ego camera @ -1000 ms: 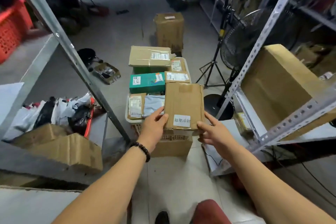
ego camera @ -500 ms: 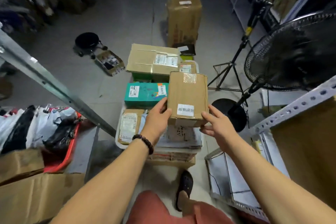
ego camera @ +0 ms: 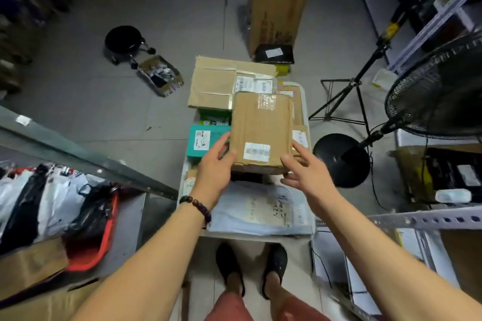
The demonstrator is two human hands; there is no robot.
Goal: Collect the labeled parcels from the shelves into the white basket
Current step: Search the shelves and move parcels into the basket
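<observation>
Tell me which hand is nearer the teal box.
Left. The left hand overlaps the right end of the teal box; the right hand is beyond the brown parcel, at its right edge.

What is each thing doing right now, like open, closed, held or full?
brown box, taped shut, held
left hand, holds the brown box's left edge
right hand, holds its right corner
white basket, piled full
small floor box, open
tall carton, upright, taped shut
</observation>
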